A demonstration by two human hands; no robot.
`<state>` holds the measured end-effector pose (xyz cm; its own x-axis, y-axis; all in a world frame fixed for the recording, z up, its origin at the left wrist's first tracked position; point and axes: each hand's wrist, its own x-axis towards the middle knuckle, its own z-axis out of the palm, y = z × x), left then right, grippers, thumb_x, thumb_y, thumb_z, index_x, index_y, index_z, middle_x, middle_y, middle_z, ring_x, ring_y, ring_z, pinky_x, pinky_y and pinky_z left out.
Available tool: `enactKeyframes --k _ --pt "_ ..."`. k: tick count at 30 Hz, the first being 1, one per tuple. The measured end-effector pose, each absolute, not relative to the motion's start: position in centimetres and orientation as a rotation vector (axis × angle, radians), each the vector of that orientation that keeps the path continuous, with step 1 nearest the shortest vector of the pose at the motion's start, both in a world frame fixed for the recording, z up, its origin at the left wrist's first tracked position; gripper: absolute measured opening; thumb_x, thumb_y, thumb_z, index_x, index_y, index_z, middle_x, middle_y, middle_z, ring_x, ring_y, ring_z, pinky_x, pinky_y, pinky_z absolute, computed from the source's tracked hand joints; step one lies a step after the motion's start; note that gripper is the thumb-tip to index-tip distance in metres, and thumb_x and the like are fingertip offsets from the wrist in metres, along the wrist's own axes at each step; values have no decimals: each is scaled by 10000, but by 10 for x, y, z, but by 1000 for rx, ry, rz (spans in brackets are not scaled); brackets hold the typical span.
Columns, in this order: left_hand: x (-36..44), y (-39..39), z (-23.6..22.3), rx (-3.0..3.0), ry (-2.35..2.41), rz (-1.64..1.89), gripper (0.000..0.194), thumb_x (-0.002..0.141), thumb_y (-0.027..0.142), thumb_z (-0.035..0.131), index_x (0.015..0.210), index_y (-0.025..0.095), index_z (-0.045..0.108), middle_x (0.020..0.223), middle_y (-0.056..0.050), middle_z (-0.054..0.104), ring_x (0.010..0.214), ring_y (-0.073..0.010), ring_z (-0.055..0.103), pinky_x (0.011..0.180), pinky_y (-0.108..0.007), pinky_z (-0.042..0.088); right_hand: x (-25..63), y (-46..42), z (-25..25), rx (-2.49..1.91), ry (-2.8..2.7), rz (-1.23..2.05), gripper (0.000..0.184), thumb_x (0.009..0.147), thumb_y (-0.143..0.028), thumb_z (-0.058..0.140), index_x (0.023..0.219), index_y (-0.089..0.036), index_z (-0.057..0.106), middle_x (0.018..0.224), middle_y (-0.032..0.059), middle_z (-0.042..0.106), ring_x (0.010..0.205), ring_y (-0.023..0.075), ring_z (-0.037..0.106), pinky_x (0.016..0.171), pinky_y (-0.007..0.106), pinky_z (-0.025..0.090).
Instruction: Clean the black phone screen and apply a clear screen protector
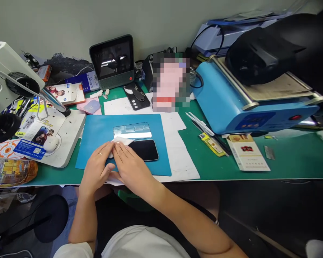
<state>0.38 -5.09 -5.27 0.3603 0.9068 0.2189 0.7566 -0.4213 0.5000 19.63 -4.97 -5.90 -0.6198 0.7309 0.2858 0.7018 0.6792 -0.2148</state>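
Note:
A white tissue point(123, 140) is pinched under the fingers of both hands at the near part of the blue mat point(95, 130). My left hand point(98, 166) has its fingers together on the tissue's left side. Beside it, my right hand point(129, 163) presses its closed fingers onto the same tissue. A smartphone point(147, 149) with a dark screen lies face up on the mat, its left part hidden by the right hand and the tissue. Just beyond the phone lies a thin, shiny phone-sized panel point(133, 129) with a pale strip along its near edge.
A white microscope stand point(70, 150) with printed leaflets is at left. Behind the mat are a smart display point(113, 62) and a black phone case point(136, 98). A blue machine point(218, 104), white tweezers point(199, 123) and a cigarette box point(247, 152) lie to the right.

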Motion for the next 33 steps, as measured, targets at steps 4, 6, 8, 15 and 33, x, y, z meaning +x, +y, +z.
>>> enactKeyframes --k 4,6,8,15,33 --pt "3 -52 -54 2311 1451 661 766 1079 705 212 1641 238 439 1687 -131 444 1544 -315 466 1252 -512 424 194 -66 -63 -1127 -2479 112 774 1017 -520 633 1518 60 523 1603 278 490 1525 362 471 1264 454 431" --pt "3 -52 -53 2333 1437 639 716 1095 674 216 1618 262 480 1719 -109 392 1562 -313 440 1258 -527 409 198 -76 -64 -1106 -2463 110 822 991 -583 641 1499 57 546 1579 279 524 1508 360 498 1246 453 455" --pt "3 -52 -53 2354 1411 641 712 1094 675 221 1607 265 498 1705 -107 419 1562 -315 438 1265 -543 394 201 -74 -62 -1096 -2469 114 828 991 -599 627 1496 53 551 1565 271 545 1490 351 525 1240 452 463" --pt "3 -51 -51 2258 1385 730 830 1054 746 184 1627 215 465 1661 -116 487 1551 -296 456 1276 -500 393 197 -51 -59 -1076 -2507 132 837 999 -576 628 1509 79 522 1580 285 513 1488 365 525 1248 469 452" --pt "4 -51 -51 2298 1441 681 541 1165 406 226 1556 231 556 1645 -61 516 1553 -253 456 1280 -492 378 207 -70 -66 -1057 -2448 148 879 960 -620 664 1510 53 533 1589 272 522 1512 351 498 1255 451 437"
